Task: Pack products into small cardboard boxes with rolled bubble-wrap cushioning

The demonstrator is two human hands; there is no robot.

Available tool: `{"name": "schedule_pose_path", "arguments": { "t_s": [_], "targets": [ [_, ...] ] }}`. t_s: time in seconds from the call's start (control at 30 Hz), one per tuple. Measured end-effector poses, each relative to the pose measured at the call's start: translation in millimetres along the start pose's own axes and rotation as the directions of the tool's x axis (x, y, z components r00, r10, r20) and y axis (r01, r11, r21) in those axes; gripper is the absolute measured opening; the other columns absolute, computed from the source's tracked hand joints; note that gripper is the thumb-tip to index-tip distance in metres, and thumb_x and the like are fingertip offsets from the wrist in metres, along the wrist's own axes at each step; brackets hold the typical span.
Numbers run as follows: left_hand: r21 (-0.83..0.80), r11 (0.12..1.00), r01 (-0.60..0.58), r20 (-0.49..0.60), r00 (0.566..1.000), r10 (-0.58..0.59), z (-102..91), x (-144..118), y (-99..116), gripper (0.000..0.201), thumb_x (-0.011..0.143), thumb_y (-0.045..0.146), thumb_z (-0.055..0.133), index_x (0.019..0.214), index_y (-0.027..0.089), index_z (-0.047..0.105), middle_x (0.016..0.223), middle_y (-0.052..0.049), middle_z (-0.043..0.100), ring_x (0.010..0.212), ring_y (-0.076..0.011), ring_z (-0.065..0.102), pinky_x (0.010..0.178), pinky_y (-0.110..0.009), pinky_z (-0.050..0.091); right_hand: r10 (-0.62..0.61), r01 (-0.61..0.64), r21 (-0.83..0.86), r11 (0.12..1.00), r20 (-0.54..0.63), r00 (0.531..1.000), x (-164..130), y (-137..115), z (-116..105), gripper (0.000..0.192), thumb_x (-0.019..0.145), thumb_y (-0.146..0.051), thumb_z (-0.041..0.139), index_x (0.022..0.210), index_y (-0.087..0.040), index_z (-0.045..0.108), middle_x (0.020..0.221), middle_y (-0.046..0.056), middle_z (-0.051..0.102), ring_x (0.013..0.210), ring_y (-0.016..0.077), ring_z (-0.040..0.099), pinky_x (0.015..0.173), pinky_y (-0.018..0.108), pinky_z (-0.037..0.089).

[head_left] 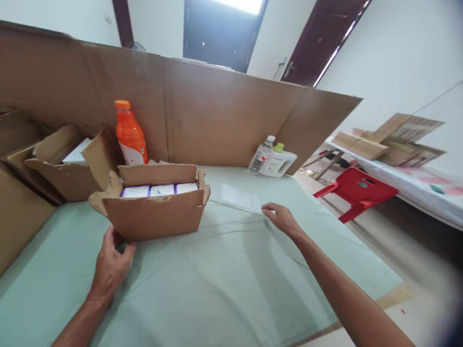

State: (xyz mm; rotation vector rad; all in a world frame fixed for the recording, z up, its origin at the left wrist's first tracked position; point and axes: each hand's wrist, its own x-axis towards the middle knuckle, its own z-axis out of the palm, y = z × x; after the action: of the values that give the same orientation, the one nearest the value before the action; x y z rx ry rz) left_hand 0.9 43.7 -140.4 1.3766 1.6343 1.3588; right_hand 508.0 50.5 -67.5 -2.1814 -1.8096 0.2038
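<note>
A small open cardboard box (155,217) stands left of centre on the table, its flaps up. Inside are white packs with purple edges (150,192), side by side. My left hand (113,255) is at the box's lower left corner, thumb apart from the fingers; some fingertips are hidden at the box's edge. My right hand (280,218) pinches the near right corner of a thin, whitish, see-through sheet (238,197), which lies flat to the right of the box. Whether it is paper or plastic I cannot tell.
An orange bottle (130,137) stands behind the box. A clear bottle (261,156) and a white jug (278,163) stand at the back right, before a cardboard wall (224,115). More open boxes (68,173) crowd the left. A red chair (361,190) is beyond the pale green table (217,289).
</note>
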Motion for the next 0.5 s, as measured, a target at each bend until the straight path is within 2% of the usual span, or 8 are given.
{"name": "schedule_pose_path", "arguments": {
  "t_s": [0.07, 0.2, 0.3, 0.4, 0.5],
  "targets": [
    [-0.01, 1.0, 0.012, -0.005, 1.0, -0.012, 0.7, 0.6, 1.0, 0.067, 0.073, 0.035, 0.067, 0.135, 0.021, 0.046, 0.117, -0.011, 0.062, 0.111, -0.0273, 0.063, 0.097, -0.042, 0.05, -0.004, 0.004, 0.033, 0.999, -0.016, 1.0, 10.3, -6.1, 8.1, 0.029, 0.089, -0.028, 0.052, 0.104, -0.021, 0.075, 0.108, 0.008, 0.077, 0.103, 0.0242, 0.069, 0.091, 0.035, 0.051],
    [-0.051, 0.999, 0.014, -0.025, 1.0, -0.016, 2.2, 0.9, 0.5, 0.068, 0.071, 0.034, 0.069, 0.134, 0.021, 0.046, 0.119, -0.011, 0.062, 0.11, -0.0253, 0.063, 0.101, -0.042, 0.049, -0.016, 0.02, 0.083, 0.996, -0.047, 0.999, 41.3, -33.6, 42.5, 0.033, 0.087, -0.034, 0.06, 0.115, -0.02, 0.072, 0.123, 0.011, 0.072, 0.11, 0.0266, 0.065, 0.098, 0.039, 0.047],
    [-0.07, 0.997, 0.011, -0.028, 1.0, -0.013, 2.3, 1.9, -2.0, 0.069, 0.071, 0.034, 0.069, 0.135, 0.021, 0.046, 0.122, -0.011, 0.06, 0.113, -0.0246, 0.062, 0.105, -0.042, 0.047, -0.011, 0.02, 0.117, 0.993, -0.074, 0.997, 56.2, -47.1, 62.3, 0.03, 0.083, -0.033, 0.066, 0.11, -0.022, 0.074, 0.131, 0.01, 0.067, 0.118, 0.0294, 0.06, 0.102, 0.042, 0.043],
    [-0.066, 0.997, 0.029, -0.01, 1.0, -0.029, 2.3, 3.8, -2.2, 0.069, 0.072, 0.034, 0.069, 0.135, 0.021, 0.045, 0.123, -0.012, 0.06, 0.113, -0.0252, 0.062, 0.106, -0.044, 0.047, 0.007, 0.007, 0.172, 0.985, -0.076, 0.997, 65.2, -46.9, 61.8, 0.021, 0.084, -0.03, 0.06, 0.093, -0.021, 0.076, 0.118, 0.007, 0.073, 0.111, 0.0253, 0.064, 0.095, 0.035, 0.047],
    [-0.081, 0.996, 0.034, -0.008, 0.999, -0.035, 2.7, 4.5, 0.1, 0.072, 0.072, 0.035, 0.069, 0.138, 0.019, 0.044, 0.124, -0.013, 0.06, 0.112, -0.0261, 0.062, 0.105, -0.045, 0.047, 0.032, -0.014, 0.227, 0.974, -0.078, 0.996, 67.1, -44.8, 45.3, 0.032, 0.087, -0.034, 0.05, 0.084, -0.015, 0.075, 0.09, 0.007, 0.077, 0.087, 0.022, 0.068, 0.076, 0.029, 0.051]
  ]
}}
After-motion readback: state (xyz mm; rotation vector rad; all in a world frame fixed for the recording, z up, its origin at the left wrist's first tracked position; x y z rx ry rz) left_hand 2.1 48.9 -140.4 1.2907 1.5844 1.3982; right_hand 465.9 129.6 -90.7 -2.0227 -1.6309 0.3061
